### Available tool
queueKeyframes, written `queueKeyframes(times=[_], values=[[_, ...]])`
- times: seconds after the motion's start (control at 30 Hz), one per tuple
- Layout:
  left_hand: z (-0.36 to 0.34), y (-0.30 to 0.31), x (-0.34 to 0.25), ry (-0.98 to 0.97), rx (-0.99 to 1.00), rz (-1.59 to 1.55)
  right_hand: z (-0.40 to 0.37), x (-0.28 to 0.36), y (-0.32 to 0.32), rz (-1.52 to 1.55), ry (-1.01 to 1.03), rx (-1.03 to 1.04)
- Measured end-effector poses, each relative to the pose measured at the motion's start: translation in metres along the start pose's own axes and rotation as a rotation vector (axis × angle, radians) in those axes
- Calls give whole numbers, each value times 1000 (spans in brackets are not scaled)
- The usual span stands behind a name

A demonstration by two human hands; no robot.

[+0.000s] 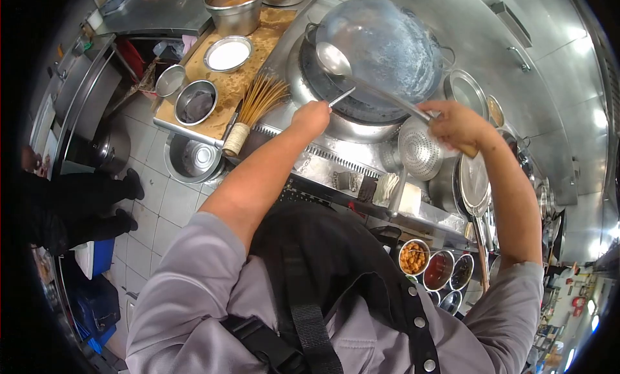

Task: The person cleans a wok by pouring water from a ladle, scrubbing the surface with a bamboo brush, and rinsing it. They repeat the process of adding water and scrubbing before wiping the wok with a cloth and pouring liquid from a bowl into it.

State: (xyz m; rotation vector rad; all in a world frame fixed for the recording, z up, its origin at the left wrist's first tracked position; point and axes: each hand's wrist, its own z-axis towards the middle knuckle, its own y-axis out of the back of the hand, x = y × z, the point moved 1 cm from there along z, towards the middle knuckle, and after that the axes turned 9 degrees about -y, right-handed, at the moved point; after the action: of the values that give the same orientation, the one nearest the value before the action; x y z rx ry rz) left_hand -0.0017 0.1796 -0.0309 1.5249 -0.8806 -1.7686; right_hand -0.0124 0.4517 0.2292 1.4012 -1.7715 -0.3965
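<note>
My right hand is closed around the shaft of a long ladle, close to its wooden end. The ladle's metal bowl hangs in front of the left part of a large grey wok on the round stove ring. My left hand is closed on a thin metal rod that sticks out toward the wok; its far part is hidden by the fingers. A bamboo brush lies to the left of that hand. A perforated strainer rests below my right hand.
A wooden board on the left bears a pot of orange liquid, a bowl of white stuff and a steel bowl. Food containers stand at lower right. Another person's dark-clad legs are at far left.
</note>
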Motion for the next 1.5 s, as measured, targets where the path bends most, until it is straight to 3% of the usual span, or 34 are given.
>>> queueKeyframes(times=[0.07,0.13,0.3,0.4,0.57,0.63,0.73,0.77,0.9,0.97,1.07,1.23,1.3,1.4,1.5], values=[[0,-2,1,-14,-2,5,4,-9,20,-55,33,-2],[0,0,-2,-2,4,13,6,-14,27,117,5,-39],[-5,-1,-15,-31,-7,2,15,-11,-6,60,55,42],[-10,1,-30,-17,27,20,32,-28,23,24,106,33],[-12,-2,-31,31,40,38,-6,-18,33,151,69,-45],[-12,-3,-30,26,38,41,-12,-15,23,36,21,87],[-12,-7,-29,16,31,45,-9,-22,42,-21,3,39],[-11,-8,-28,16,26,51,-13,-24,50,103,-37,72],[-10,-7,-37,9,11,47,-23,-22,36,-5,-56,-7],[-12,-7,-54,-54,69,61,-16,-28,28,-15,25,95],[-13,-17,-56,-13,53,26,-10,-31,48,-91,7,43],[-15,-22,-53,3,51,33,-27,-31,48,71,36,25],[-13,-23,-53,4,61,39,-28,-34,44,32,32,120],[-12,-26,-53,-9,35,30,-36,-36,74,-15,2,118],[-15,-24,-59,6,35,23,-40,-38,59,-64,31,124]])
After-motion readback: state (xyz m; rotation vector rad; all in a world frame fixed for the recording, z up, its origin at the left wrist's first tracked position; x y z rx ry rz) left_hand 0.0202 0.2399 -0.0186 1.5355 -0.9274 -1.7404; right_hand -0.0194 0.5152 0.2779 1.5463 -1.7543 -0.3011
